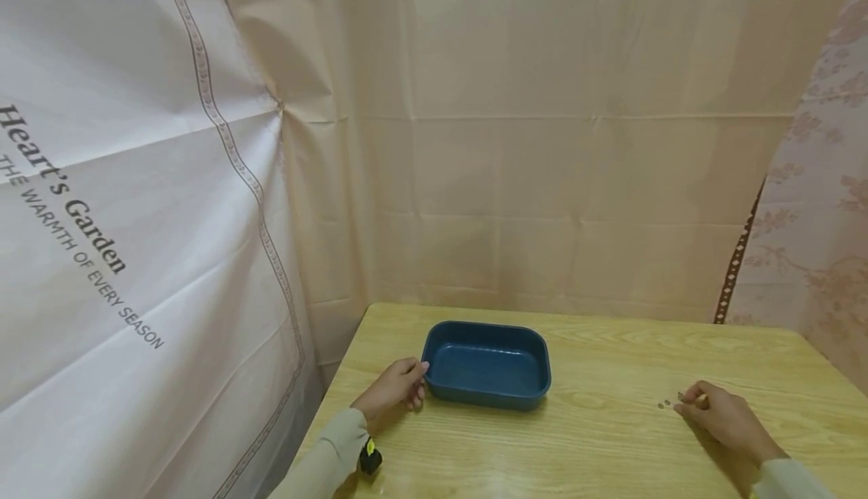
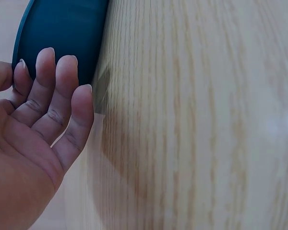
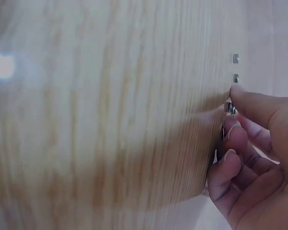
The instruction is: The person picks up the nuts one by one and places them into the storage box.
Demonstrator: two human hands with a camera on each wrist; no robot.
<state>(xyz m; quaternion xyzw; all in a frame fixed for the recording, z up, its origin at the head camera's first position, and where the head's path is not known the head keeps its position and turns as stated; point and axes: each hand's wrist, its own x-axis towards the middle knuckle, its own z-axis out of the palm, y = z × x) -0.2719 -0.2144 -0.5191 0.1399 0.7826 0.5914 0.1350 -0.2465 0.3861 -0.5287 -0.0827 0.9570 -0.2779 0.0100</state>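
Note:
A dark blue rectangular bin [image 1: 488, 401] stands on the wooden table. My left hand [image 1: 398, 384] is at its left end, thumb and index finger pinching the rim, the other fingers loosely bent beside the wall [image 2: 62, 38]. To the right, my right hand [image 1: 722, 416] is low over the table with fingers curled. In the right wrist view a small shiny metal nut [image 3: 233, 110] sits between the thumb and fingertips of that hand. Two more nuts lie close by, one next to the thumb [image 3: 236, 78] and another farther off [image 3: 236, 58].
The light wood table [image 1: 597, 446] fills the lower part of the head view. Beige cloth [image 1: 542, 145] hangs behind it, and a white printed cloth [image 1: 136, 182] hangs on the left. A small black-and-yellow device [image 1: 370, 457] is at the left sleeve.

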